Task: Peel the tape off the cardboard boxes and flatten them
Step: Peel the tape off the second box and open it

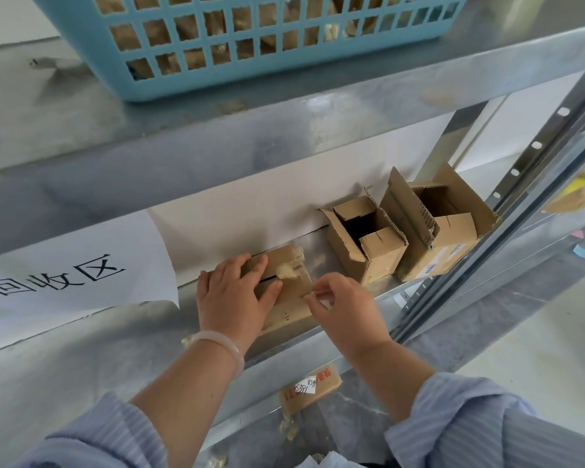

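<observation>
A small closed cardboard box [286, 307] lies on the metal shelf [81, 349] in front of me. My left hand [232, 298] presses flat on its top, fingers spread over the flap seam. A strip of clear tape [306, 280] runs from a crumpled wad [289, 269] on the box top to my right hand [345, 310], which pinches its end between thumb and fingers. Two more cardboard boxes stand to the right with flaps open: a smaller box [365, 239] and a larger box [443, 224].
A blue plastic basket [244, 76] with cardboard inside sits on the upper shelf. A white paper sign [75, 275] hangs at left. A slotted metal upright [520, 170] stands at right. A flattened labelled piece [309, 388] and tape scraps lie below.
</observation>
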